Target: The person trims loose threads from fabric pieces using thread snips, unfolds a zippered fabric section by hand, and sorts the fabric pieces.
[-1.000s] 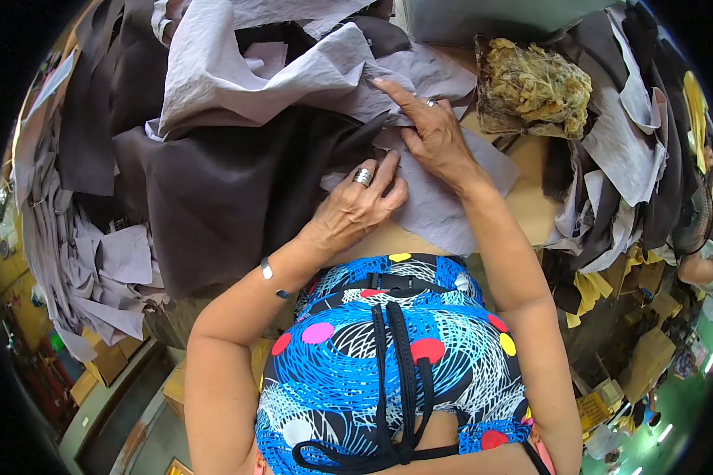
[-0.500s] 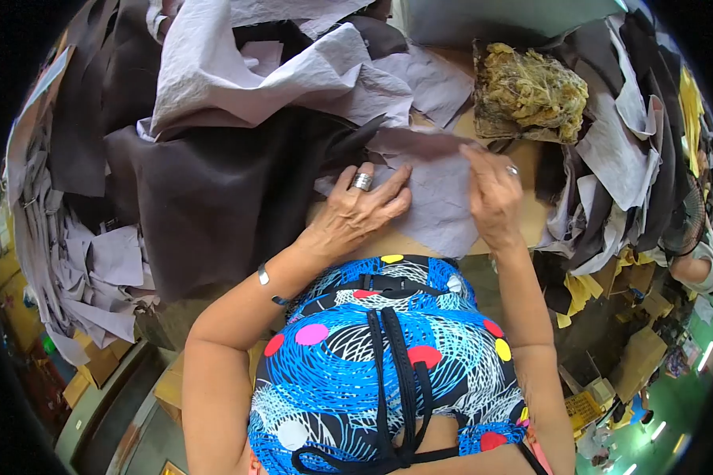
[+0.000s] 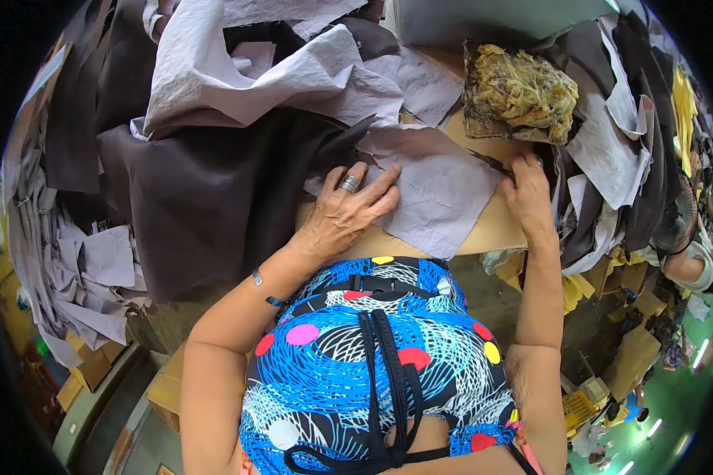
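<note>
Soft light covers the worktop (image 3: 493, 229), while fisheye distortion curves the black-rimmed edges.

fan (image 3: 684, 212), right | cardboard boxes (image 3: 98, 370), lower left | yellow crate (image 3: 579, 410), lower right

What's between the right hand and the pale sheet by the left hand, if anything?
A thin dark item, too unclear to name, lies between the right hand and the upper right edge of the pale sheet. Lower down, nothing visible blocks it: only bare tan board shows between them.
</note>
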The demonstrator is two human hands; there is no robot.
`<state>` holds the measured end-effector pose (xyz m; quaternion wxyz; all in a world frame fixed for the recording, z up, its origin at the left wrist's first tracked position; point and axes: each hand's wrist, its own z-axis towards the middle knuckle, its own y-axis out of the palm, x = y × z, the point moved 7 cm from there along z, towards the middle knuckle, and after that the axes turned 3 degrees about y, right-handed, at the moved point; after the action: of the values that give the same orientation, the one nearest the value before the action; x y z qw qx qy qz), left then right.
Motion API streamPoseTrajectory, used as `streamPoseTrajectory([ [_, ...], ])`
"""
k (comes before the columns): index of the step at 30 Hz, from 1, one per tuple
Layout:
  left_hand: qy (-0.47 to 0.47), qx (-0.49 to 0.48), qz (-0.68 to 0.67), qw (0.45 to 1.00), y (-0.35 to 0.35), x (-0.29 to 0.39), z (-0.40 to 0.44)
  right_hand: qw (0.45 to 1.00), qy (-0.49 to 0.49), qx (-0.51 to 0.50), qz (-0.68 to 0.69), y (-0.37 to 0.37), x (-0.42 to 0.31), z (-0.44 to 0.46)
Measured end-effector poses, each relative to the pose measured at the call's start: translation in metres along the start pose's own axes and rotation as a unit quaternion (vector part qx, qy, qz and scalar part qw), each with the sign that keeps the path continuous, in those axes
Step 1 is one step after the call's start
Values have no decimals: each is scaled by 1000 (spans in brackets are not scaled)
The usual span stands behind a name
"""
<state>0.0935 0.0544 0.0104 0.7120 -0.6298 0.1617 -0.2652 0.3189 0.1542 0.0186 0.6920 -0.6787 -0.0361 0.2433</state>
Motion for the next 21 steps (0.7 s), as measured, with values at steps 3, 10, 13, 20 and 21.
streamPoseTrajectory([
  [3,-7,9,-8,1000,2,-1,-1,991,77,-37,105,-3,23,-12],
  [10,-23,33,-22,999,8,-2,-4,680,213,-187,676,18,-40,-36],
  [13,-31,41,-39,998,7,-2,-4,759,157,-241,584,42,-68,-20],
  [20,-23,55,-57,997,7,-3,-5,985,-84,-69,131,39,-133,22],
  [21,-22,57,-56,997,7,-3,-6,987,-78,-92,102,41,-135,25],
])
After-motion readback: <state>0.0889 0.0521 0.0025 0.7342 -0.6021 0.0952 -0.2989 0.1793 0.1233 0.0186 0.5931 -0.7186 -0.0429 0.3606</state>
